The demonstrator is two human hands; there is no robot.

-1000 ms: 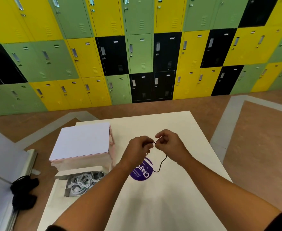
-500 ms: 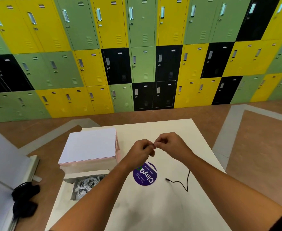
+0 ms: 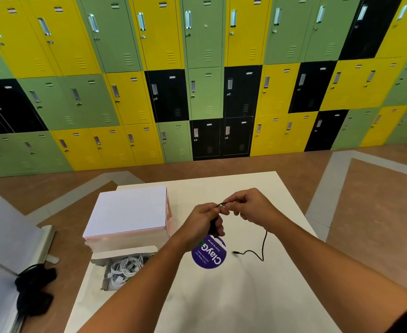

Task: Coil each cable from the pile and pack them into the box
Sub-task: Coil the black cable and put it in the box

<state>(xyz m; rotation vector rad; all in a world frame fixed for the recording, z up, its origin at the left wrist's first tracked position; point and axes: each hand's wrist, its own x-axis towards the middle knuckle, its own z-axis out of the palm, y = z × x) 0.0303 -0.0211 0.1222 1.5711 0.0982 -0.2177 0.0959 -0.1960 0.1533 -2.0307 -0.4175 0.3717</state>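
- Black bundle (image 3: 33, 292): on floor, off 9 o'clock edge of table (image 3: 221, 308). Type: can't tell.
- Box (image 3: 125, 251): open carton, table's left edge, approx. 8 o'clock from hands. White cables (image 3: 125, 267) lie inside.
- White stack (image 3: 128, 212): flat top, at box's 12 o'clock, looks to touch it.
- L hand (image 3: 202, 222): fingers curled round a small dark coil, clenched on it, above table centre.
- Sticker (image 3: 208, 255): round, purple, flat on table at L hand's 6 o'clock.
- R hand (image 3: 250, 207): thumb & forefinger pinch the strand, just beside L hand at its 2 o'clock.
- Cable (image 3: 263, 246): thin, black. Part coiled in L hand, short strand bridges both hands, tail drops from under R hand to table at 5 o'clock. Plug (image 3: 235, 253) lies just right of sticker.
- Handling (est.): v. light, limp, no spring to speak of, so loops likely slip or unwind if L grip slackens. Plug is the only stiff part.
- Hold pts (est.): keep coil trapped in L fingers; R pinch slides along tail twd plug, feeding loops. Don't tug at plug joint.
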